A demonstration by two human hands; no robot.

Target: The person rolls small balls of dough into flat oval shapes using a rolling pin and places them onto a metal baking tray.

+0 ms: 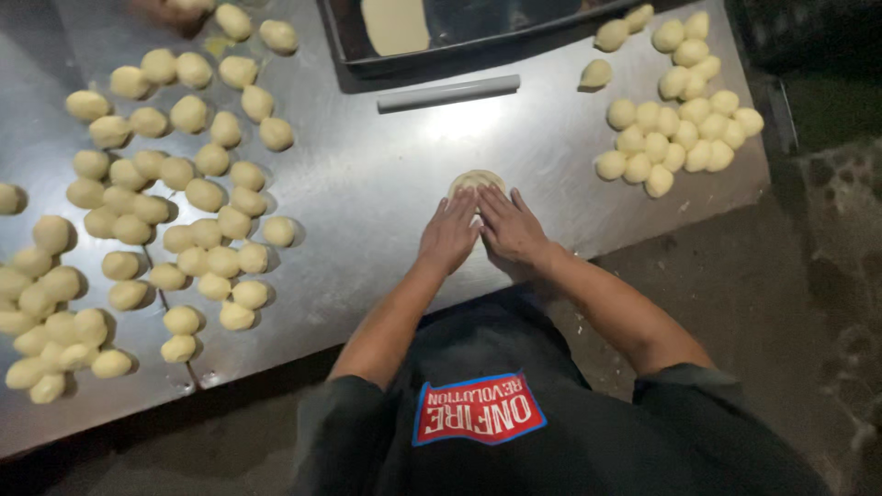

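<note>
Both hands lie flat side by side, the left hand (pixel 447 234) and right hand (pixel 511 227) with fingers pressed together, on one squashed dough disc (pixel 476 181) on the steel table (pixel 367 193), its far edge peeking past the fingertips. It looks soft, light and easy to tear, so it is best lifted from under its edge. Beyond the disc lie one grey rolling pin (pixel 448 93) and one dark tray (pixel 441 41), with about sixty dough balls (pixel 204 194) left of it and about twenty-five right (pixel 680 119)

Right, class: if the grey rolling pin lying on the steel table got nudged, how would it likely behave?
The rolling pin is a plain smooth cylinder lying flat, so it would probably roll across the table. The polished steel looks slick, so it might slide too. It appears rigid and unlikely to bend.
</note>
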